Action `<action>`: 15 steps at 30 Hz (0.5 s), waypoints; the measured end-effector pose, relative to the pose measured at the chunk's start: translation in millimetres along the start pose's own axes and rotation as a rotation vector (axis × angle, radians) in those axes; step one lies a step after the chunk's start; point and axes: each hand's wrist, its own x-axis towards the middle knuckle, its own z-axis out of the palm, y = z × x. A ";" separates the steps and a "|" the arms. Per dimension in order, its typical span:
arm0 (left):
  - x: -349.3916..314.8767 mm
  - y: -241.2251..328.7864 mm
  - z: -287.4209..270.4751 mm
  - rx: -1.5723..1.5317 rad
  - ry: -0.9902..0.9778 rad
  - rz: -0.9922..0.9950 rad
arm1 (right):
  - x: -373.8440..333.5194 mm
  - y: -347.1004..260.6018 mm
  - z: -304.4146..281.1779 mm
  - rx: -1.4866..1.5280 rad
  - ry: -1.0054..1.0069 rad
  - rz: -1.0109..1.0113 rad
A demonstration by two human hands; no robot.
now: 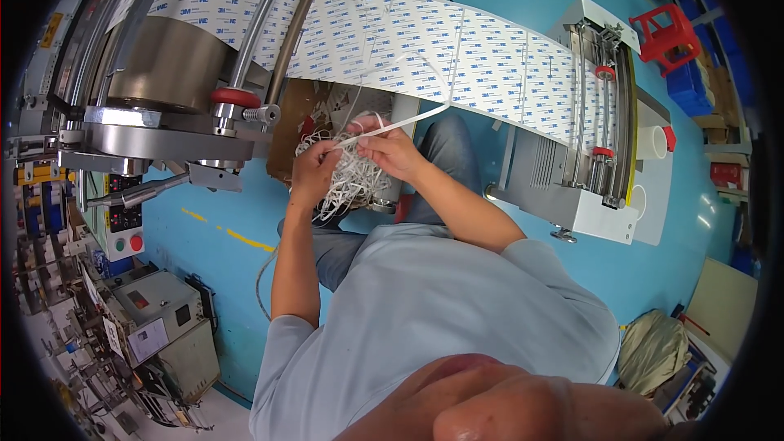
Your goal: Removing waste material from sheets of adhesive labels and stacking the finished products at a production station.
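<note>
A narrow white strip (418,118) runs slantwise between my two hands and rises to the right, where it meets the near edge of a wide printed sheet (392,37). My left hand (313,173) is closed, thumb and fingers pinching the strip's lower end. To its right, my right hand (392,151) has its fingers curled around the same strip. Under both hands lies a tangled heap of thin white strips (359,185), partly hidden by them. The sheet, white with blue print, stretches between two machine sections, with a few crosswise lines on it.
A large metal roller (167,65) and steel bars stand on the left. At the right, a machine unit (600,212) carries red-collared rods. A brown cardboard box (287,135) sits beside the heap. Farther right is a red plastic stool (665,37); a control panel (122,224) has coloured buttons.
</note>
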 end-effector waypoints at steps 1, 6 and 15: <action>-0.4 -3.7 -2.1 0.016 0.066 0.024 | -4.3 -5.7 -2.2 0.002 0.038 0.032; -3.9 -36.4 -7.1 -0.188 0.138 0.064 | -16.3 -11.1 -34.3 -0.025 0.097 0.089; -19.2 -39.9 -16.9 -0.330 0.173 -0.010 | -15.9 -16.6 -70.9 0.418 0.320 -0.249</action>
